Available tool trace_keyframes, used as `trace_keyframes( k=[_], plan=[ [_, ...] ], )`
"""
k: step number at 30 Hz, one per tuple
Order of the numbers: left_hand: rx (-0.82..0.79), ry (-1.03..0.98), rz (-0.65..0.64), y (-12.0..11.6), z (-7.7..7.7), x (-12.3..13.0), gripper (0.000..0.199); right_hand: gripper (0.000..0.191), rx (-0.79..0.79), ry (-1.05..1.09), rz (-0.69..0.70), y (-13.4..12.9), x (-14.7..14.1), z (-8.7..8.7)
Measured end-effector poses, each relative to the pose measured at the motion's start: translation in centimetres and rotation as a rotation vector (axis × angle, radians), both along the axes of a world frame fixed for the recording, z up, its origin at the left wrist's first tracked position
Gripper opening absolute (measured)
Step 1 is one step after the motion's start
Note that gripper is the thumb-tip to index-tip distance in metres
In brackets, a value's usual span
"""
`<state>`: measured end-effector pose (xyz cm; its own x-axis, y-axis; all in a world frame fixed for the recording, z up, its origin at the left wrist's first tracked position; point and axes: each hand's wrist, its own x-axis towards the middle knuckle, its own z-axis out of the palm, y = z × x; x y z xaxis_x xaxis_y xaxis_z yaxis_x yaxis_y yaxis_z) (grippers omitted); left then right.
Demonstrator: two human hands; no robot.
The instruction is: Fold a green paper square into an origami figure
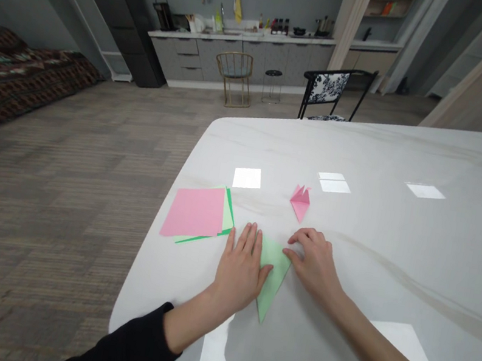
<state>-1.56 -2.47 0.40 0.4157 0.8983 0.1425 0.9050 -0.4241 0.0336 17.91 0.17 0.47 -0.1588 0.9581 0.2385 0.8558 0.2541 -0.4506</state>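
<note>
Bright, even indoor light. Overhead sources leave white rectangular glare patches (247, 178) on the glossy desk (394, 261); shadows under the left hand (240, 266) and right hand (314, 265) are faint and soft. Wide-angle distortion bends the frame edges.

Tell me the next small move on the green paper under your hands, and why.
Probably run the right hand along the fold of the green paper to crease it: its fingertips are at the paper's edge, the left hand is pinning the paper's other side, and the folded pink paper nearby is already pointed.
</note>
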Motion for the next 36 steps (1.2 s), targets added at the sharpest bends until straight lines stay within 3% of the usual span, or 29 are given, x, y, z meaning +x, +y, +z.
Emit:
trace_keyframes(
  k=[3,8,10,19,27,36],
  plan=[
    [-0.020,-0.002,-0.038,0.5,0.1,-0.3,0.067,0.011,0.072,-0.035,0.063,-0.1,0.1,-0.2],
    [-0.049,0.009,-0.145,1.6,0.5,-0.9,0.067,0.035,0.243,-0.114,0.351,-0.5,-0.7,-0.8],
    [-0.054,0.012,-0.158,1.8,0.6,-1.0,0.067,0.040,0.258,-0.147,0.397,-0.8,-1.1,-0.9],
    [0.011,0.033,-0.040,1.7,0.2,-0.6,0.062,0.044,0.210,-0.175,0.390,-1.2,-1.7,-0.6],
    [-0.022,0.021,-0.062,1.9,0.7,-0.4,0.056,0.046,0.211,-0.245,0.386,-1.6,-2.2,-0.5],
    [-0.022,-0.034,0.042,3.0,0.4,-0.2,0.058,0.051,0.218,-0.266,0.397,-1.8,-2.3,-0.7]
  ],
)
